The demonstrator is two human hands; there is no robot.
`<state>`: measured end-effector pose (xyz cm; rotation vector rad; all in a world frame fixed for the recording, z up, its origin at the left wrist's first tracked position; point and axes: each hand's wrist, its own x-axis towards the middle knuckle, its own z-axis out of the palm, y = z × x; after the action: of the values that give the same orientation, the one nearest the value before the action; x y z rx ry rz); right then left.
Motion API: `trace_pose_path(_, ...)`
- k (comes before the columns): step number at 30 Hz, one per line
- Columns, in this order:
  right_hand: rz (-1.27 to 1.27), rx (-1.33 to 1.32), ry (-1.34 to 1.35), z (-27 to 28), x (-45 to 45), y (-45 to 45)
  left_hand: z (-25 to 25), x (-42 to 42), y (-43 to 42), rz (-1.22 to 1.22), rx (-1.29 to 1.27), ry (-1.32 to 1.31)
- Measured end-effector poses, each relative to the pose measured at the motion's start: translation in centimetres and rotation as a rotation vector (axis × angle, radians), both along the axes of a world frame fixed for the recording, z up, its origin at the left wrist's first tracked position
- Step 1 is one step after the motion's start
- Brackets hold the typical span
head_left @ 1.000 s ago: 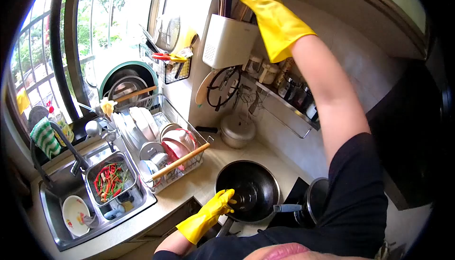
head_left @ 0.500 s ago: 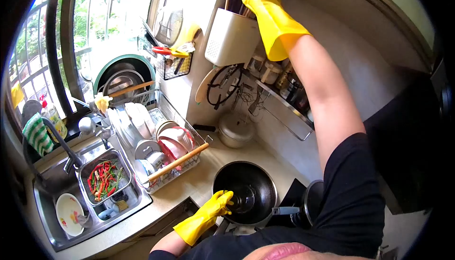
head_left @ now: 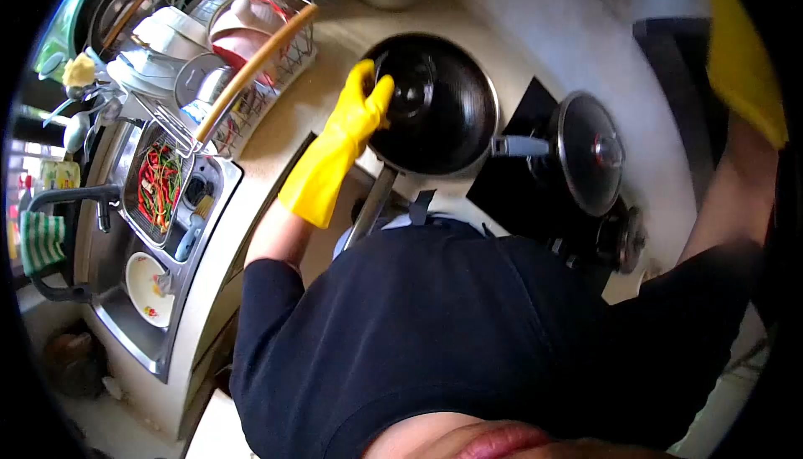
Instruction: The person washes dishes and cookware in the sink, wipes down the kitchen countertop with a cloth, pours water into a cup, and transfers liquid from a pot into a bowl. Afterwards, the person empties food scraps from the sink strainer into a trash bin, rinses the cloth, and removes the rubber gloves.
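Black wok point(head_left: 443, 107) beside gloved left grip point(head_left: 358, 116), long handle point(head_left: 371, 206) toward person's waist.

Two yellow rubber gloves point(head_left: 339, 137), one round black wok point(head_left: 456, 107) and one grey-handled, glass-lidded pan point(head_left: 585, 170) show. There is one green-and-white striped cloth point(head_left: 42, 240) and one wooden-handled wire dish rack point(head_left: 258, 74).

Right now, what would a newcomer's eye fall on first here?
Probably the yellow-gloved left hand at the left side of the dark wok. Then the right glove, cut off at the upper right. Red and green chillies stand out in a mesh basket at left.
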<state>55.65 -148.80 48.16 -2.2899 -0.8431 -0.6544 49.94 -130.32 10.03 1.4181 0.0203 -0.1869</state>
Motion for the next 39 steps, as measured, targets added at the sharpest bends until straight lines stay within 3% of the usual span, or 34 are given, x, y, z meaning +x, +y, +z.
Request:
trace_pose_path(3,0.060,0.143,0.287,-5.5,-7.9,-4.3,1.2,1.2,0.7,-0.041,0.032,-0.023)
trace_pose_path(5,0.071,0.271,0.528,-10.1,-13.2,-6.1,2.2,1.1,1.1,-0.077,-0.089,0.104)
trace_pose_path(10,0.167,0.757,1.418,-23.2,-24.1,-5.0,-0.2,2.4,1.6,-0.158,-0.189,0.253)
trace_pose_path(13,0.049,0.692,1.675,-24.8,-22.0,-4.4,1.3,2.7,2.0,-0.161,0.027,0.174)
trace_pose_path(14,0.027,0.720,1.402,-29.4,-21.4,-4.5,2.7,2.1,1.5,-0.070,0.026,0.177)
trace_pose_path(16,-0.134,1.161,1.410,-33.1,-19.9,-3.2,2.2,2.8,1.7,-0.078,0.100,0.113)
trace_pose_path(17,-0.297,1.214,1.466,-34.0,-18.6,-2.5,1.8,3.4,1.8,-0.068,0.151,0.046)
trace_pose_path(19,-0.380,1.262,1.410,-36.2,-16.7,-1.1,1.1,4.0,1.9,-0.057,0.160,0.030)
trace_pose_path(21,-0.135,1.457,1.250,-36.4,-16.9,-0.3,0.8,4.5,1.8,-0.008,0.255,-0.052)
trace_pose_path(23,0.018,1.424,1.064,-35.0,-17.7,-0.7,0.6,5.0,2.1,0.025,0.215,-0.013)
trace_pose_path(25,-0.172,1.555,1.147,-35.2,-18.1,-1.1,0.9,5.2,3.2,-0.056,0.029,0.176)
trace_pose_path(27,-0.442,1.420,1.451,-36.8,-16.5,-1.6,0.9,5.2,3.1,-0.070,0.052,0.184)
trace_pose_path(29,-0.340,1.414,1.549,-37.6,-15.9,-1.8,0.8,4.4,2.2,-0.063,0.138,0.026)
trace_pose_path(32,-0.167,1.398,1.661,-36.4,-14.4,-1.7,-1.0,5.3,1.9,-0.012,0.459,-0.279)
trace_pose_path(36,-0.280,1.452,1.688,-36.1,-13.2,-1.5,0.7,4.8,1.8,0.031,0.736,-0.702)
trace_pose_path(39,-0.232,1.483,1.704,-36.1,-13.5,-2.0,3.4,3.6,1.6,-0.040,0.851,-0.702)
